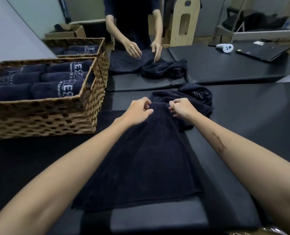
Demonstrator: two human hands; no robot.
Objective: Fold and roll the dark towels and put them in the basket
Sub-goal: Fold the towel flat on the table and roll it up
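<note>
I have both hands at the far edge of the towel point(146, 160), which lies flat and folded on the black pad point(157, 216), running from my fingertips back toward my body. My left hand point(139, 111) and right hand point(181, 107) each have curled fingers pinching that edge, set apart to keep the roll even, I judge. Just beyond the fingers sits an unfolded heap of towels point(196, 97); how many I cannot tell. Left of my left fingers stands the basket point(44, 116), holding rolled towels point(56, 89).
</note>
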